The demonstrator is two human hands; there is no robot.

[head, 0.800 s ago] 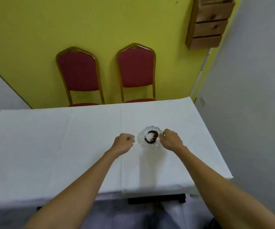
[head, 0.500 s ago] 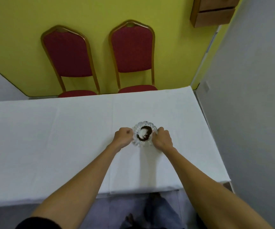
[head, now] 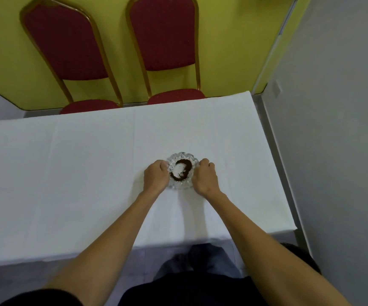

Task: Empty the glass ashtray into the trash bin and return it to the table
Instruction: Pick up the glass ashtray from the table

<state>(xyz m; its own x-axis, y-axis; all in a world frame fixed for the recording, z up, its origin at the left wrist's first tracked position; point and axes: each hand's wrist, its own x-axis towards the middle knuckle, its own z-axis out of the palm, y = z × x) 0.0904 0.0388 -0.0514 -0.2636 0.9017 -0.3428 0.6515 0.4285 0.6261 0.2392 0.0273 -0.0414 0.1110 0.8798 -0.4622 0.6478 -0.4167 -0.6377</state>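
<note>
A round cut-glass ashtray (head: pixel 182 159) with dark brown debris in its bowl sits on the white tablecloth of the table (head: pixel 79 173), right of centre. My left hand (head: pixel 156 176) is curled against its left rim and my right hand (head: pixel 205 176) is curled against its right rim, so both grip the ashtray from the sides. It still rests on the cloth. No trash bin is in view.
Two red padded chairs (head: pixel 68 47) (head: pixel 165 34) with gold frames stand behind the table against a yellow wall. A grey wall (head: pixel 333 129) runs close along the table's right edge. My legs show below the near table edge.
My left hand moved right onto the ashtray's left rim, and both hands now clasp it. The camera tilted down and nearer to the table.
</note>
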